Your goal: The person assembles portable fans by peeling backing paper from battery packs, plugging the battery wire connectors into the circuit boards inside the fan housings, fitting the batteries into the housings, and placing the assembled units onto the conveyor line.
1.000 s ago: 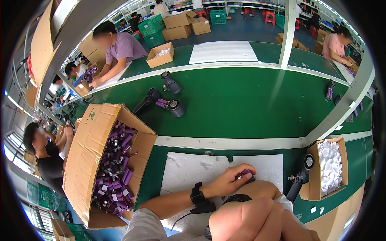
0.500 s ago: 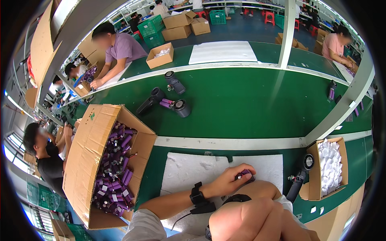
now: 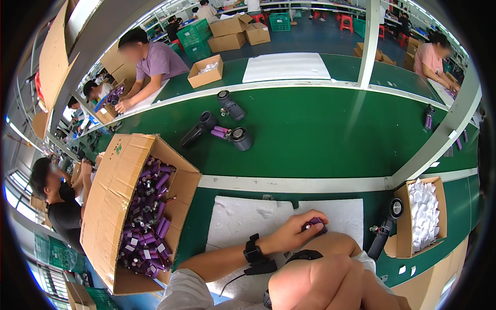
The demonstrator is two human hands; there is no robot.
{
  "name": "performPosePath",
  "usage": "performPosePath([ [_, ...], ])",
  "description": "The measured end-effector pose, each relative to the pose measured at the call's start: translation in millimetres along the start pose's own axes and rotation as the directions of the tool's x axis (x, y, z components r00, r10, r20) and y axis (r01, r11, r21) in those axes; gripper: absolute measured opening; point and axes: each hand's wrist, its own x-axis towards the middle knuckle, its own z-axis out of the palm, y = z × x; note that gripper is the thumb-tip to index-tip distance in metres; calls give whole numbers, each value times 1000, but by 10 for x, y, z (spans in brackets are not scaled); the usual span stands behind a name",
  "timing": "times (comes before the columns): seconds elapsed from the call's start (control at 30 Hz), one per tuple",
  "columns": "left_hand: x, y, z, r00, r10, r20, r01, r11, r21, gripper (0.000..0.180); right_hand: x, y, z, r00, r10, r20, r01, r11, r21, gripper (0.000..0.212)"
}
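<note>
Over the white foam sheet point(image 3: 248, 217), my left hand point(image 3: 299, 230) curls around a purple battery pack point(image 3: 314, 222), mostly covered by its fingers. A black band with a cable sits on that wrist. My right hand point(image 3: 323, 281) looms large close to the camera, its fingers folded in; whatever it holds, if anything, is hidden. Right of the foam, a dark handheld fan point(image 3: 382, 232) with a round head lies on the green table. To the left, an open cardboard box point(image 3: 116, 206) holds many purple battery packs point(image 3: 147, 227) with small wired parts.
A small carton point(image 3: 403, 219) of white pieces stands at the right. Beyond a white rail point(image 3: 294, 184) runs a green belt point(image 3: 310, 134) carrying several dark fan units point(image 3: 241, 139). A white post point(image 3: 439, 139) rises at the right. Co-workers sit across and at left.
The fan units on the green belt have shifted slightly to the right. My hands have hardly moved; the left still grips the battery pack.
</note>
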Motion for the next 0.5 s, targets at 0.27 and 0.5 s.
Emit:
performPosePath([
  [0.27, -6, -14, 4, 1000, 6, -6, -6, 1000, -3, 22, 9, 9, -54, 997, 12, 73, -16, 998, 62, 31],
  [0.5, -5, -7, 6, 1000, 6, -10, -6, 1000, 0, 22, 34, 39, -164, 982, -5, 190, -22, 990, 137, 32],
])
